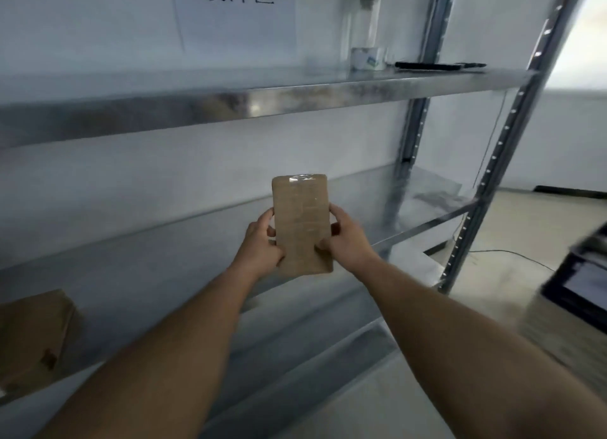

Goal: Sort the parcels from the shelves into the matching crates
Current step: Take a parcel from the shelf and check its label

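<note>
Upright, tan taped parcel, left hand, right hand gripping its sides

Upper shelf, galvanized metal: clear bottle, small white container and flat black object stand together at upper right. Middle shelf: brown cardboard parcel at lower left.

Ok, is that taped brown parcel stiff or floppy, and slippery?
Probably stiff: the taped brown parcel stands straight though the left hand and right hand grip only its lower half. Its glossy tape may be slippery.
</note>
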